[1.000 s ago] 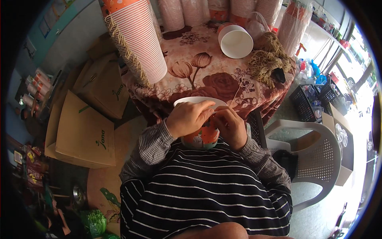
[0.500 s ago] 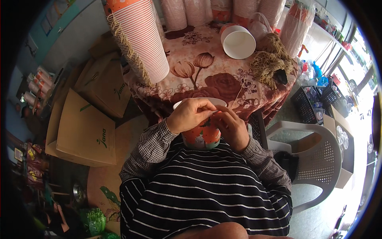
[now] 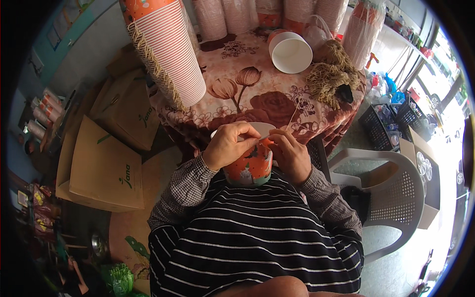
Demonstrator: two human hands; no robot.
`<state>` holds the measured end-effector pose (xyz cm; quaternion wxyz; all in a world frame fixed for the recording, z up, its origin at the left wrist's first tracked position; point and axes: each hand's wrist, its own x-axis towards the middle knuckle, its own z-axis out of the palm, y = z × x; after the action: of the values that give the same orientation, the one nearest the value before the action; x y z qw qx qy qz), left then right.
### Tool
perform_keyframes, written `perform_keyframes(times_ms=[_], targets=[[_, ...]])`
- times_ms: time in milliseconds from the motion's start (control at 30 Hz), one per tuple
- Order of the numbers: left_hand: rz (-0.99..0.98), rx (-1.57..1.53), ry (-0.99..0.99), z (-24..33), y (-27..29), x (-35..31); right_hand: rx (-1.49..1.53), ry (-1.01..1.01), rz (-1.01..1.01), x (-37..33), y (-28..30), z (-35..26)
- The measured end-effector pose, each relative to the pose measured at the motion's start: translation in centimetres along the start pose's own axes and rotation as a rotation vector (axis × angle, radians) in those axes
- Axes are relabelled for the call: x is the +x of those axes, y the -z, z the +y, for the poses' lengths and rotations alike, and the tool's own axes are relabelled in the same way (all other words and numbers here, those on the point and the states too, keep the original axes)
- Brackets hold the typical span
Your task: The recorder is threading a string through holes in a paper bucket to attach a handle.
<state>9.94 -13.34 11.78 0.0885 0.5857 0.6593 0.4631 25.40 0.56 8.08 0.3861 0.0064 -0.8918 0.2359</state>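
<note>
An orange paper bucket (image 3: 250,169) with a printed pattern and a white rim stands upright on my lap, against the near edge of the table. My left hand (image 3: 228,145) reaches over its rim from the left, thumb and forefinger pinched together. Opposite it, my right hand (image 3: 291,154) is closed in a pinch at the right side of the rim. The fingertips of both hands meet close to the rim, and what lies between them is too small to make out. Farther off, a tall stack of paper buckets (image 3: 168,54) has tan cords hanging along its left side.
On the flowered tablecloth (image 3: 232,62) lie a white-lined bucket (image 3: 292,55) on its side and a tangled bundle of tan cords (image 3: 331,74). Wrapped stacks (image 3: 210,20) line the back. Cardboard boxes (image 3: 106,171) stand left; a grey plastic chair (image 3: 396,193) is at right.
My fingertips have drawn slightly apart at the rim, and the right hand's fingers have curled in more. The whole view has shifted a little, while the bucket stays on my lap.
</note>
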Motion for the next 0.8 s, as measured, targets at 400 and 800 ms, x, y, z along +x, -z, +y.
perform_keyframes(times_ms=[400, 800], targets=[[0.031, -0.035, -0.021, 0.2, -0.2, -0.2, 0.114, -0.189, 0.025, -0.4, -0.9, 0.8], [0.137, -0.069, -0.003, 0.0, -1.0, -0.2, 0.371, -0.336, -0.077, -0.3, -0.8, 0.1]])
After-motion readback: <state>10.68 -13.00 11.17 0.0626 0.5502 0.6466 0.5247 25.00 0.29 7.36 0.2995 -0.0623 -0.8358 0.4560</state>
